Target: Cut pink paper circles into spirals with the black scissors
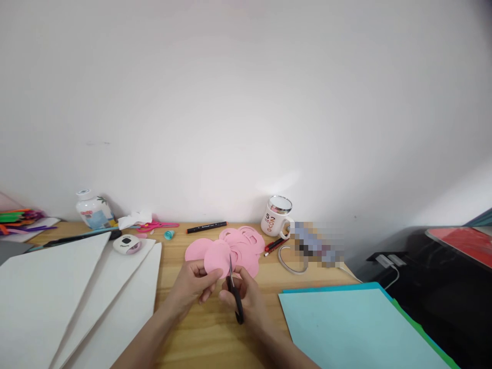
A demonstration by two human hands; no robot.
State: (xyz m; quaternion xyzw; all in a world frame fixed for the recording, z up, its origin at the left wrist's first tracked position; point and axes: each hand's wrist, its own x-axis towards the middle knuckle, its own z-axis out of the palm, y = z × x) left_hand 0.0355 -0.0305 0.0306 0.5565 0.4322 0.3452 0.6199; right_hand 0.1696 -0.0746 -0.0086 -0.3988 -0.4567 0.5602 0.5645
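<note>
**Mid-cut on the pink disc**

Snipping under way at lower centre of the frame. Pinching the pink disc (216,259) with the left hand (196,284), fingers closed on its lower edge, holding it just above the bench (215,335). Working the scissors (234,294) with the right hand (248,300), fingers clamped through the black handles, with the blades aimed up at the disc's right side. Blade opening too small to judge.

Just behind, lying on the bench: a pile of pink cut-outs (246,243), then a black marker (206,227) and a white mug (274,218) toward the wall. White sheets (57,297) at lower left, a light blue sheet (346,328) at lower right.

Looks like a cut part-way through, not finished. Next move calls for a steady pinch, turning the disc's edge into the blades and keeping the left fingertips clear of the steel.
</note>
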